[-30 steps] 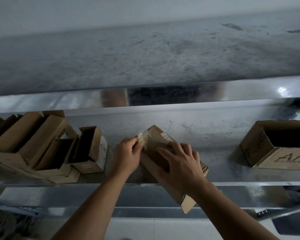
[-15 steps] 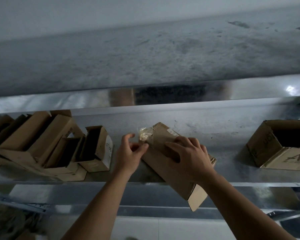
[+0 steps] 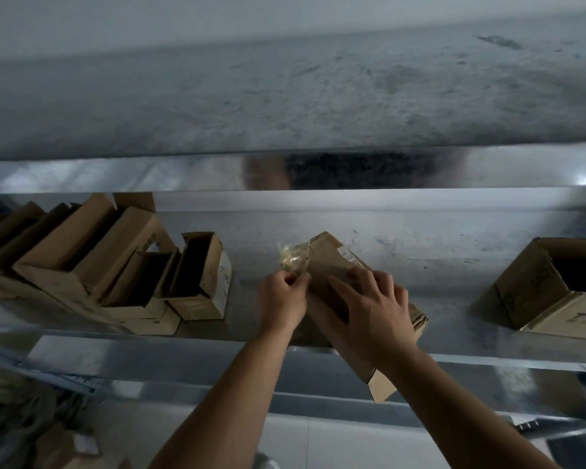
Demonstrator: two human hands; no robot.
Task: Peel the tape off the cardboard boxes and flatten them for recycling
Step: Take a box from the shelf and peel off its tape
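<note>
Left hand (image 3: pixel 281 299): grip pinching crumpled clear tape (image 3: pixel 293 258) beside far corner of box (image 3: pixel 329 262); join unclear. Right hand (image 3: pixel 372 306): fingers spread, pressing box, hiding its middle. Box lies on shelf (image 3: pixel 454 350), near end overhanging.

left grip (image 3: pixel 281 301): bare | right grip (image 3: pixel 374 314): bare | left forearm (image 3: pixel 224 401), right forearm (image 3: pixel 460 411): bare to frame edge
</note>
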